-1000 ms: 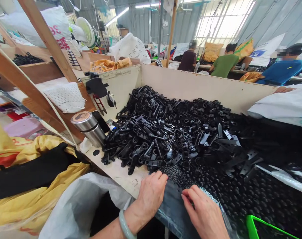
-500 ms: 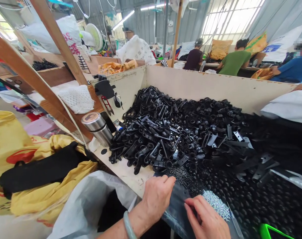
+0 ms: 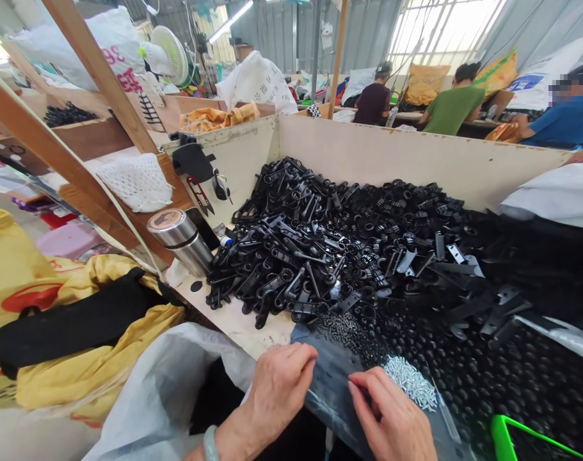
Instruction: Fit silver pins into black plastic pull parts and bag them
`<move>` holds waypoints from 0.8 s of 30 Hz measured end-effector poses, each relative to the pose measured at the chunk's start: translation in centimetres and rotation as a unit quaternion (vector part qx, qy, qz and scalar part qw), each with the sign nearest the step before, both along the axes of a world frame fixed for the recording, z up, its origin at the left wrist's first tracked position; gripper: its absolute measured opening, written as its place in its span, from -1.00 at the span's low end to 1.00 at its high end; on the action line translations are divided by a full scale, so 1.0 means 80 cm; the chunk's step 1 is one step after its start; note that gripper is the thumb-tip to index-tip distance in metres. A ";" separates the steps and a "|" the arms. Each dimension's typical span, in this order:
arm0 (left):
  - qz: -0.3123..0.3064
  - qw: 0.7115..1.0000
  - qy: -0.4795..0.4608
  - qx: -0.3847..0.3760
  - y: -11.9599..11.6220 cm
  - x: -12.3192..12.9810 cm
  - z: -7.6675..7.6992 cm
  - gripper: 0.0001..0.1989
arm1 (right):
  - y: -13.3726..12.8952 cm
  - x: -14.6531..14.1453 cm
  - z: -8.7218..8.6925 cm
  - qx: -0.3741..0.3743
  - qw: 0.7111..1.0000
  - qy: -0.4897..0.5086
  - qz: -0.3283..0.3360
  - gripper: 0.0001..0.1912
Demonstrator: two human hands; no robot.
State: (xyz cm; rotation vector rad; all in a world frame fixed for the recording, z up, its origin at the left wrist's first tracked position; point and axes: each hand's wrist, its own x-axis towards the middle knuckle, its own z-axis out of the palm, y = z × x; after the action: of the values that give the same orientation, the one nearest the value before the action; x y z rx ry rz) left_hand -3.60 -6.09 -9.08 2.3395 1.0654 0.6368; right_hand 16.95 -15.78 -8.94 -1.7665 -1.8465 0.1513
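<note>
My left hand [image 3: 285, 379], with a pale bracelet [image 3: 210, 444] at the wrist, is closed at the near edge of a dark mat [image 3: 334, 378]. Its fingertips are pressed together, and what they hold, if anything, is hidden. Over the right part of the mat, my right hand [image 3: 391, 410] has its thumb and fingertips drawn together; nothing can be made out between them. A heap of small silvery screws [image 3: 412, 382] lies just beyond it. Past the mat are tiny dark pieces [image 3: 342, 330] and a large pile of black plastic parts [image 3: 276, 262].
Round black pieces [image 3: 526, 384] spread to the right, near a green-rimmed container [image 3: 505, 435]. A steel flask [image 3: 180, 240], a phone [image 3: 202, 227] and red snips [image 3: 199, 194] are at the left. White and yellow sacks lie lower left; several people sit beyond the bin wall [image 3: 391, 144].
The view has shifted slightly, so the bench and piles appear a little further left and up. Both hands appear slightly further left, still in similar closed poses.
</note>
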 end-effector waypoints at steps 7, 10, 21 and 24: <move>-0.085 0.993 0.077 0.013 0.004 0.013 0.002 -0.92 | -0.003 -0.007 0.007 0.033 0.997 0.070 0.006 -0.78; -0.110 0.989 0.095 0.016 0.007 0.021 0.003 -0.90 | -0.012 -0.011 0.004 0.017 0.992 0.122 0.000 -0.83; -0.006 0.971 -0.104 -0.214 -0.009 0.031 0.028 -0.84 | 0.010 -0.014 -0.001 0.031 0.996 0.044 -0.064 -0.65; -0.013 0.972 -0.106 -0.211 -0.012 0.026 0.023 -0.82 | 0.013 -0.015 0.008 -0.012 0.987 0.151 -0.048 -0.70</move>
State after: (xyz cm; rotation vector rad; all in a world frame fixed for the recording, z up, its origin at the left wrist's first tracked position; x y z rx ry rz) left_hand -1.55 -7.04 -7.25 1.8724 0.9619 0.5691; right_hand 15.76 -14.72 -8.31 -1.7366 -1.5481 0.3835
